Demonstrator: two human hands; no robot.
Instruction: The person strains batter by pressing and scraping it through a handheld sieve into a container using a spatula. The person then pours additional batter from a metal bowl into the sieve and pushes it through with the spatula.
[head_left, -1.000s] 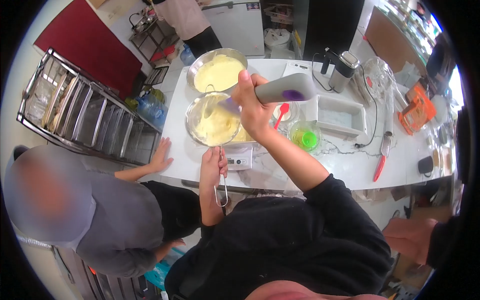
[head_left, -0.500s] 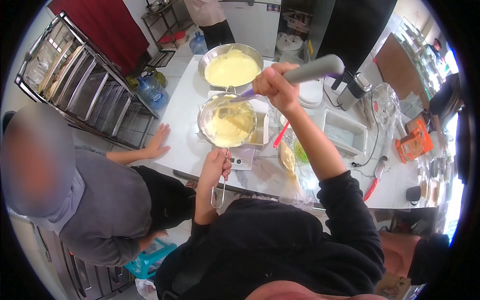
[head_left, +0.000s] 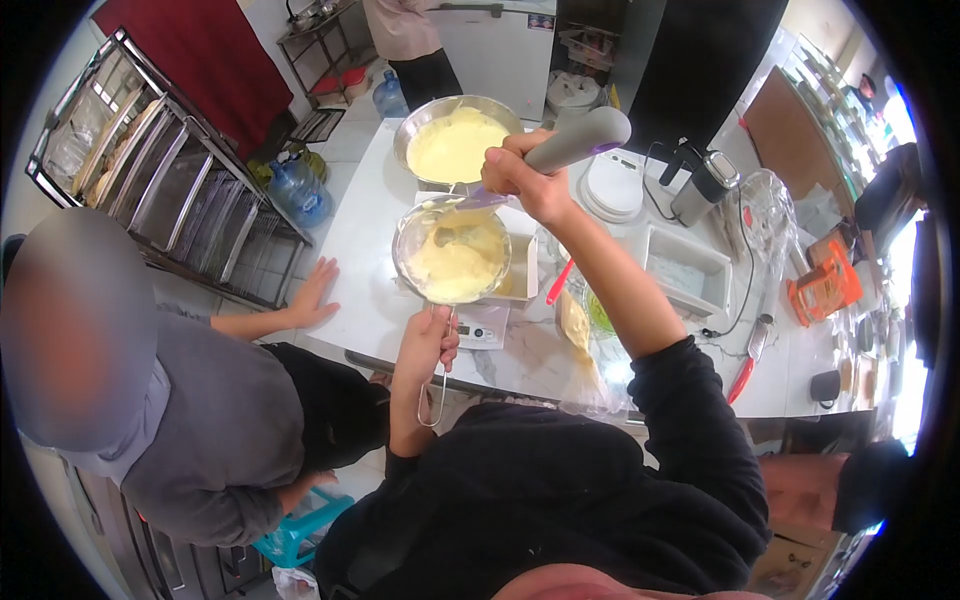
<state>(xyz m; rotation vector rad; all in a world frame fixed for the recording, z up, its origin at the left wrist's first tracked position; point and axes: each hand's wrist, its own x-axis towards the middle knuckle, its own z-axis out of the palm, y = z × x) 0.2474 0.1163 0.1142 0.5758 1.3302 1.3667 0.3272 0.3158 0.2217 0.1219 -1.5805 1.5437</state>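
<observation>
Strainer (head_left: 397, 252) in hand, a person in black stands before me at a white tabletop (head_left: 365, 250). It is round, mouth up and thick with pale yellow batter (head_left: 470, 262), held over the tabletop on the person's side of a big metal bowl (head_left: 403, 128) that carries more of the same colour. The left grip (head_left: 428, 343) is wrapped around the strainer's long wire handle, whose loop pokes out past the tabletop's near edge. The right grip (head_left: 532, 180) grasps the grey handle of a spatula (head_left: 575, 145); its purple part slants down into the strainer, the tip blurred against the batter.

A kitchen scale (head_left: 482, 335) shows just beside the left grip, and a white box (head_left: 524, 268) is partly hidden by the strainer; I can't tell whether the two touch. To the right lie a red-handled tool (head_left: 560, 283), a clear bag (head_left: 573, 322) with something yellow inside, and some white discs (head_left: 614, 185). Farther right are a rectangular pan (head_left: 725, 285), a corded mixer (head_left: 708, 185) and an orange packet (head_left: 825, 285). At the left, a co-worker's hand (head_left: 312, 295) rests on the tabletop.
</observation>
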